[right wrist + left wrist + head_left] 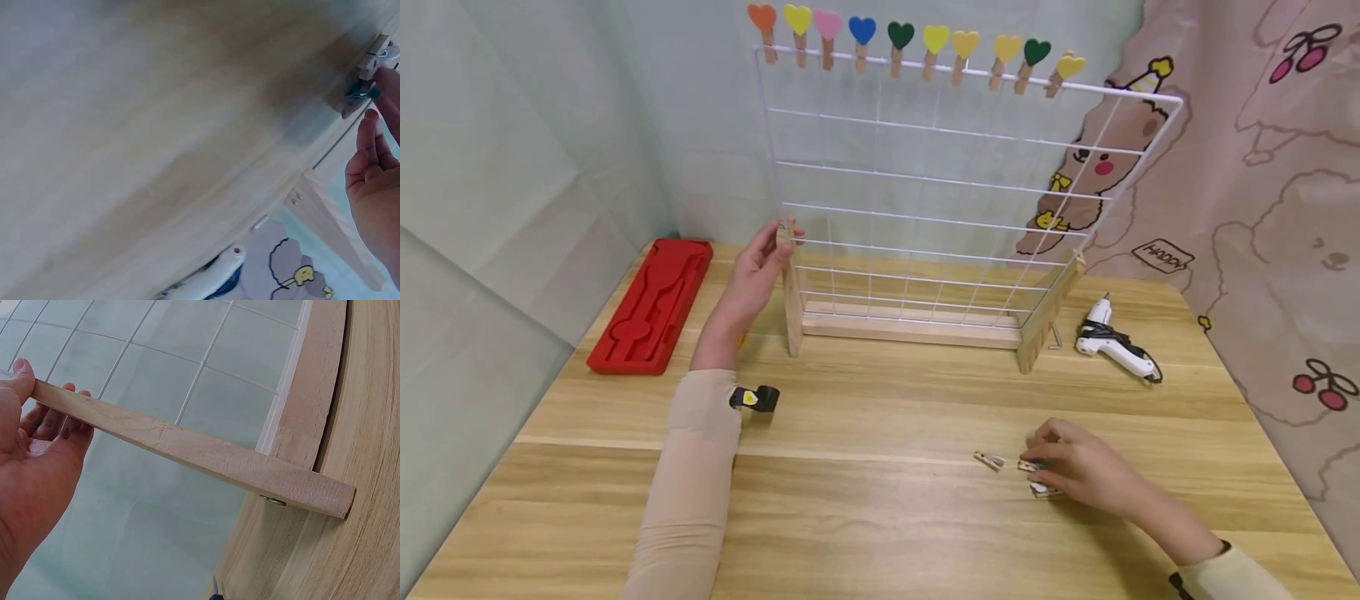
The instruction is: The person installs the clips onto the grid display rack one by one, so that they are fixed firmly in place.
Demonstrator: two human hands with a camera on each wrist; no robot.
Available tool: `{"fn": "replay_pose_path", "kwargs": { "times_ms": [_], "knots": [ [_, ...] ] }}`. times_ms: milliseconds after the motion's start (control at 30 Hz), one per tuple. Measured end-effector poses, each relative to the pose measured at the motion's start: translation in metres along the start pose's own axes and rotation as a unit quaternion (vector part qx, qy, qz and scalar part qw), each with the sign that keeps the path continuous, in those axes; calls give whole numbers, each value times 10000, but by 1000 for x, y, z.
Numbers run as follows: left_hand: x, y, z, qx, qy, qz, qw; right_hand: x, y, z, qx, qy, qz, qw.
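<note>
Left hand [754,275] gripping left wooden upright [792,310] of wire grid [928,177]; right hand [1084,468] at clothespins [1027,466] on desk [865,517], partly hiding them, pinch can't tell; loose clothespin [989,460] just left; glue gun [1103,342] behind

L sleeve [688,483], betw. 7 & 8 o'clock in head view: beige, long, w/ crosswise wrinkles lower down; cuff end smoother. Blk wrist unit [763,399] on its 3 o'clock side, blocky, w/ small yel. mark [750,398]. R sleeve [1236,577], abt 4 o'clock: also pale beige, only cuff end in frame. Blk bits there at approx. 12 [1226,547] & 9 o'clock [1180,587], too little showing to tell shape. L hand [756,271] & R hand [1086,468] bare.
</note>
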State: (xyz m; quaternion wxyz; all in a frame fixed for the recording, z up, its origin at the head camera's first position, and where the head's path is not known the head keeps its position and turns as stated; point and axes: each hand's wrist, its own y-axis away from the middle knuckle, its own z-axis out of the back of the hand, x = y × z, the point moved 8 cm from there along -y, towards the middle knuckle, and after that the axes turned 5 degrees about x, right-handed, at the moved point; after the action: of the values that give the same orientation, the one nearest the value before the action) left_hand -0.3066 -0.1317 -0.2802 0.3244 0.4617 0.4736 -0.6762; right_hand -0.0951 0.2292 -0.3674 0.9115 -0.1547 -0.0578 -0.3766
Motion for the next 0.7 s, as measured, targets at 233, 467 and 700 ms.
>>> {"fn": "replay_pose_path", "kwargs": {
  "times_ms": [233,467,700],
  "knots": [
    [-1,-1,-2,19,-27,68,10000,2,-5,8,-157,-2,54,9999],
    [-1,0,-2,59,-19,107,9999,-7,-17,23,-166,-958,-637,9932],
    [-1,1,1,35,-81,181,9998,-18,-58,56,-776,-2231,-899,9675]
  ]
}}
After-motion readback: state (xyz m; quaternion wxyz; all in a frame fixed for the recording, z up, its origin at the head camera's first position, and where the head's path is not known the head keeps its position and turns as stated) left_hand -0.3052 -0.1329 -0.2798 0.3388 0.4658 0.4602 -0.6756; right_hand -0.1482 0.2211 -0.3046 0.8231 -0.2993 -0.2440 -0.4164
